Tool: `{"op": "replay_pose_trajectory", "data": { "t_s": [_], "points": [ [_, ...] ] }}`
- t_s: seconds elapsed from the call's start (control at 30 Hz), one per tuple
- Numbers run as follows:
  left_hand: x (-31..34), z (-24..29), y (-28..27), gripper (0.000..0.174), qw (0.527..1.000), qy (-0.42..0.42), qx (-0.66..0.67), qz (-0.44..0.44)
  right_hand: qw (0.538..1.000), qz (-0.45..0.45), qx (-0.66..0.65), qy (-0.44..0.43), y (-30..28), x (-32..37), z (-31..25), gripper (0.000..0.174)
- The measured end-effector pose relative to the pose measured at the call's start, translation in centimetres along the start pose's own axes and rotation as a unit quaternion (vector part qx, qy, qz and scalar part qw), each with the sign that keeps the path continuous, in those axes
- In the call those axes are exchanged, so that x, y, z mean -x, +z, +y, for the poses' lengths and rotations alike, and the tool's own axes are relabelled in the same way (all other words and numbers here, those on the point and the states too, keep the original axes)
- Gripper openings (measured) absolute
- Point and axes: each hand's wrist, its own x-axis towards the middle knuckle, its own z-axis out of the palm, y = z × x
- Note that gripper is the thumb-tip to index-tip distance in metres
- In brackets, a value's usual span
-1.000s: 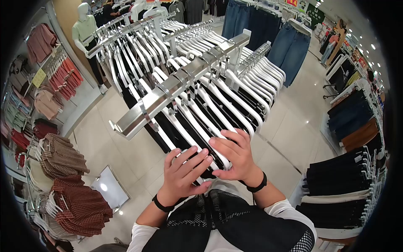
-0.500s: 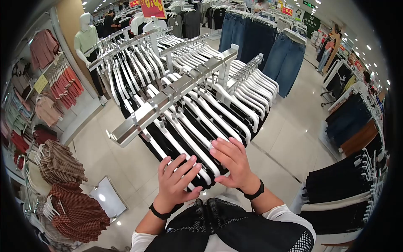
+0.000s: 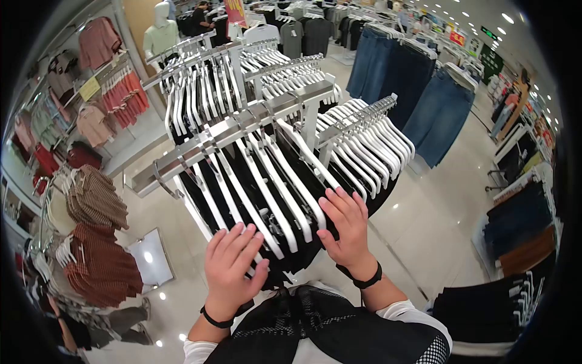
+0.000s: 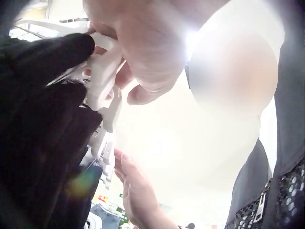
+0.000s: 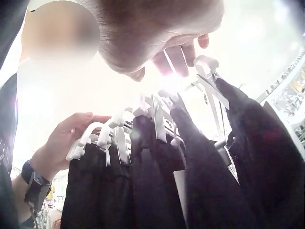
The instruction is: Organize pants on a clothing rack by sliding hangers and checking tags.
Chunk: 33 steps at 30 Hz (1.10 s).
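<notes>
In the head view my left hand (image 3: 230,270) lies over the front ends of white clip hangers (image 3: 292,239) on a rack, its fingers stretched forward. My right hand (image 3: 348,227), fingers extended too, is at the end of a hanger farther right. Between the hands several hangers stand spaced apart along a silver rail (image 3: 242,124). Black garments (image 5: 205,176) hang from the hanger clips in the right wrist view. The left wrist view has the left thumb (image 4: 145,94) below the palm, close beside the hanger ends, its fingertips partly hidden behind them.
More white hangers fill a side arm (image 3: 370,155) to the right and rails at the back left. Jeans (image 3: 439,115) hang beyond the rack. Checked shirts (image 3: 103,261) hang at left, dark garments (image 3: 482,312) at right. A pale tiled floor (image 3: 388,233) surrounds the rack.
My hands have moved farther apart, the left leftward and the right slightly rightward. Hangers between them now stand more widely spread. The head view has turned a little left.
</notes>
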Motion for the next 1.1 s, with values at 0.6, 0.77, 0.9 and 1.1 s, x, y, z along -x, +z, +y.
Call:
{"op": "replay_pose_trajectory", "data": {
  "t_s": [0.6,0.77,0.9,1.1],
  "points": [
    [-0.5,6.3,4.8,0.068,0.938,-0.172,-0.299,0.035,0.977,-0.071,-0.181,-0.087,-1.0,-0.6,7.6,0.065],
    [0.1,5.6,4.0,0.078,0.936,-0.173,-0.306,0.024,0.98,-0.034,-0.188,-0.063,-1.0,-0.9,9.5,0.061],
    [0.0,5.6,4.8,0.084,0.93,-0.174,-0.318,0.056,0.974,-0.039,-0.212,-0.065,-1.1,-0.9,9.5,0.065],
    [-0.5,5.7,5.5,0.093,0.926,-0.176,-0.326,0.069,0.969,-0.033,-0.23,-0.082,0.5,-0.9,6.6,0.09]
  ]
}}
